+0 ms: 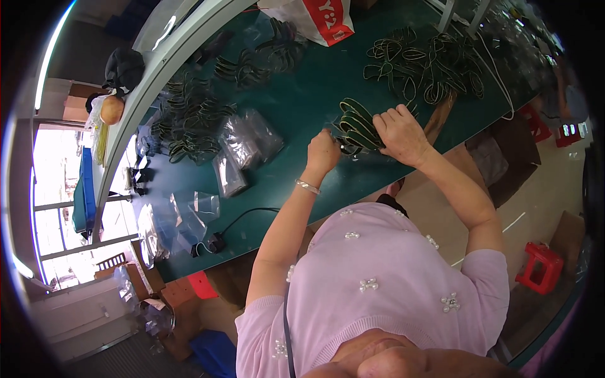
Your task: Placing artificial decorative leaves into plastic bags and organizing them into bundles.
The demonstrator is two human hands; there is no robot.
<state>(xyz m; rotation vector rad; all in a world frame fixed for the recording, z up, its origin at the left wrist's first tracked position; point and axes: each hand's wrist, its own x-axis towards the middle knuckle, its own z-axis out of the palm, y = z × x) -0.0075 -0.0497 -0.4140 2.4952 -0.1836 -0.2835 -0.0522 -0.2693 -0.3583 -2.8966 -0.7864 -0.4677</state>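
Note:
A dark green ribbon bow (357,120) with gold edges and several loops is held over the near edge of the green table. My right hand (403,135) is closed on its right side, fingers bent over the loops. At its left end my left hand (322,153) is closed in a fist-like pinch, and a shiny clear film shows beside these fingers. Exactly what the left fingertips grip is hidden. More green bows with gold edges (435,63) lie loosely piled beyond my right hand.
Stacks of clear plastic bags (242,145) lie left of my hands, beside rows of dark bagged bows (192,120). A black cable (249,211) crosses the near left tabletop. A red and white bag (321,19) stands at the back; a red stool (540,268) is on the floor at right.

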